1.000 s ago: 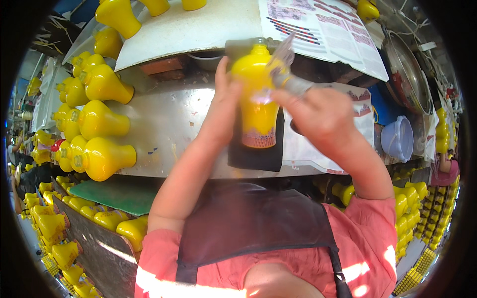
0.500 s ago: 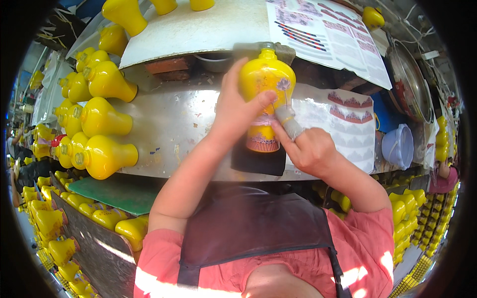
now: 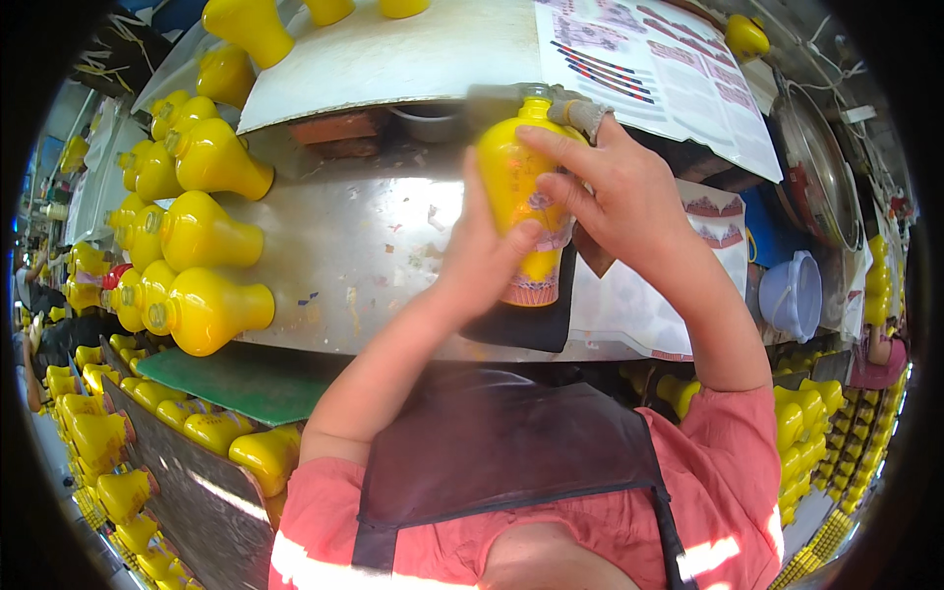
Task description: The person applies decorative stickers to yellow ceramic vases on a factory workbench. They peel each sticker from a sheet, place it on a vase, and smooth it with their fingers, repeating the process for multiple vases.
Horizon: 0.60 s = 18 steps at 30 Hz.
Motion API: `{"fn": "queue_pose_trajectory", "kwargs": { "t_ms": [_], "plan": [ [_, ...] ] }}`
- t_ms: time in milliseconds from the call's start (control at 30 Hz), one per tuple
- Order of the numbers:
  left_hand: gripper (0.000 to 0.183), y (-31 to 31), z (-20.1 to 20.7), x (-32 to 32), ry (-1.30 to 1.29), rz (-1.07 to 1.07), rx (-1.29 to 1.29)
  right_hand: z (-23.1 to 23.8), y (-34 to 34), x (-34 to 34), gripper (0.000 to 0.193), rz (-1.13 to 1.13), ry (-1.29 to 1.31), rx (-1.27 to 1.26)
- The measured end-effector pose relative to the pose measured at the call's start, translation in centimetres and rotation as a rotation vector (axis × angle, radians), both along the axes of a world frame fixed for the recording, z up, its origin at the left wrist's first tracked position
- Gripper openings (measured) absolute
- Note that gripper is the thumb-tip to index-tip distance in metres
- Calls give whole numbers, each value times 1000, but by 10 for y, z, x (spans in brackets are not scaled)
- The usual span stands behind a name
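A glossy yellow vase-shaped bottle [image 3: 503, 162] stands neck-up in front of me, with a clear rim, purple flower print and a patterned band near its base. My left hand [image 3: 475, 261] is wrapped round its left side, thumb across the front. My right hand [image 3: 639, 187] grips the upper right side, thumb and a finger on the shoulder. A grey wrapping [image 3: 582, 115] covers one finger of that hand, beside the bottle's neck. Below the right palm juts a brown flat piece [image 3: 593, 253]; whether it is held I cannot tell. The bottle's base is over a black pad [image 3: 526, 331].
Several yellow bottles [image 3: 211, 231] lie on the left of the metal table [image 3: 329, 256]. Printed decal sheets [image 3: 629, 305] lie to the right, and more [image 3: 678, 88] on the raised white board [image 3: 413, 59]. A pale blue bucket [image 3: 790, 295] stands at the right edge.
My right hand has moved from the bottle's lower front up to its right shoulder, the wrapped finger now by the neck. The left hand still holds the bottle, which looks slightly turned.
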<state>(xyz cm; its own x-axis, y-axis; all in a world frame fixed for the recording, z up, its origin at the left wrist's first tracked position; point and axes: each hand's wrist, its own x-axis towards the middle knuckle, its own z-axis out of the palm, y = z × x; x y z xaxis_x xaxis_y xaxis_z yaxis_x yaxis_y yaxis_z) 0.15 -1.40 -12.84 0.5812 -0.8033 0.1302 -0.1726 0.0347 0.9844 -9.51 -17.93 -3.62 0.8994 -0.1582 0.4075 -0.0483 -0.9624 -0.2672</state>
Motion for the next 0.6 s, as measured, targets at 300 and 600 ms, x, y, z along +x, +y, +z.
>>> {"fn": "queue_pose_trajectory", "kwargs": {
  "t_ms": [300, 600],
  "plan": [
    [110, -1, -15, 9, 86, -82, -133, -3, -11, -8, 57, -82, 75, 508],
    [107, 7, -16, 16, 123, -145, -159, -61, 8, -41, 98, -110, 23, 1191]
  ]
}}
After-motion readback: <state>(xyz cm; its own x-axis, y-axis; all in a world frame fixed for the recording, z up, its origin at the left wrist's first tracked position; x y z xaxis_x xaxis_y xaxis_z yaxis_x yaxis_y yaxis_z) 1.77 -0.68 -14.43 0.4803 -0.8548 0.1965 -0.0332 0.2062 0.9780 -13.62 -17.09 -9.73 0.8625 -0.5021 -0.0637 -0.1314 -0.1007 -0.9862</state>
